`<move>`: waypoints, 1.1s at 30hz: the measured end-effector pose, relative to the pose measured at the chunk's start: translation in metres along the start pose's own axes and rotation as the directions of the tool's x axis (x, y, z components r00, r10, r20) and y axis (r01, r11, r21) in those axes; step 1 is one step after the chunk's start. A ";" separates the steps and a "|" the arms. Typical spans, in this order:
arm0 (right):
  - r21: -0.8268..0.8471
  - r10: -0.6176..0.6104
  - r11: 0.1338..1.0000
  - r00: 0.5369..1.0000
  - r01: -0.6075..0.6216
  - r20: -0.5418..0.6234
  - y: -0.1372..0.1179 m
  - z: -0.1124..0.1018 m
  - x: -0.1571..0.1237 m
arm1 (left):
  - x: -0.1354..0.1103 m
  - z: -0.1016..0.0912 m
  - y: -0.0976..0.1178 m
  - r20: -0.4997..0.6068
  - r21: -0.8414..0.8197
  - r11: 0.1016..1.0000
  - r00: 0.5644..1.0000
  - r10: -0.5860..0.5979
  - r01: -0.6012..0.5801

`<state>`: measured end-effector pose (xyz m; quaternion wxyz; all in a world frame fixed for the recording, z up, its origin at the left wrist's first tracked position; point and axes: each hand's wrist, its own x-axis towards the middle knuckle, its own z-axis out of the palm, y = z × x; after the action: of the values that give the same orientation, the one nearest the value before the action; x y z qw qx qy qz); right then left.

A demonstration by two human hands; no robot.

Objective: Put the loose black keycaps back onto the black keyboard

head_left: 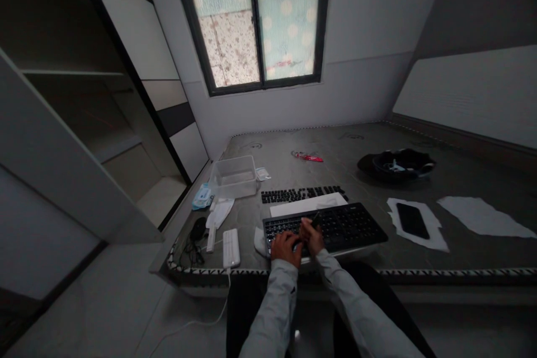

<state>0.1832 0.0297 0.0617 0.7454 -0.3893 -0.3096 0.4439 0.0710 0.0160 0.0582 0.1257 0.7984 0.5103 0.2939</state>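
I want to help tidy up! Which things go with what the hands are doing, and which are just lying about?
Seems part of the job:
black keyboard, under the left hand
rows of small black keys behind it
perhaps the small dark thing by the right hand, too small to name

Seems just lying about:
phone
dark cap
red thing
blue packet

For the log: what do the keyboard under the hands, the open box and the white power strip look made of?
Keyboard: probably black plastic, mostly matt, judging by its even dark keys and frame.
Open box: likely translucent, slightly cloudy plastic, since its walls look see-through.
White power strip: seemingly hard plastic, with a smooth moulded look; dim light leaves its gloss uncertain.
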 end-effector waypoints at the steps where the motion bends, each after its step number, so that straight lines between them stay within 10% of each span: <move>1: 0.022 0.026 0.999 0.999 -0.027 0.028 -0.002 0.000 0.002 | 0.000 0.001 -0.001 -0.007 0.000 1.000 1.000 -0.002 0.002; 21: 0.223 0.173 0.955 0.978 -0.195 0.117 -0.028 -0.001 -0.004 | 0.000 0.002 -0.002 -0.023 -0.042 0.999 0.999 0.024 -0.024; 33: -0.111 -0.100 0.989 0.995 0.102 0.026 -0.056 -0.028 -0.004 | 0.000 0.003 -0.001 -0.023 -0.032 0.999 1.000 0.006 -0.007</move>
<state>0.2273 0.0009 0.0948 0.7407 -0.4096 -0.3610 0.3916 0.0717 0.0169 0.0552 0.1317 0.7946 0.5043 0.3114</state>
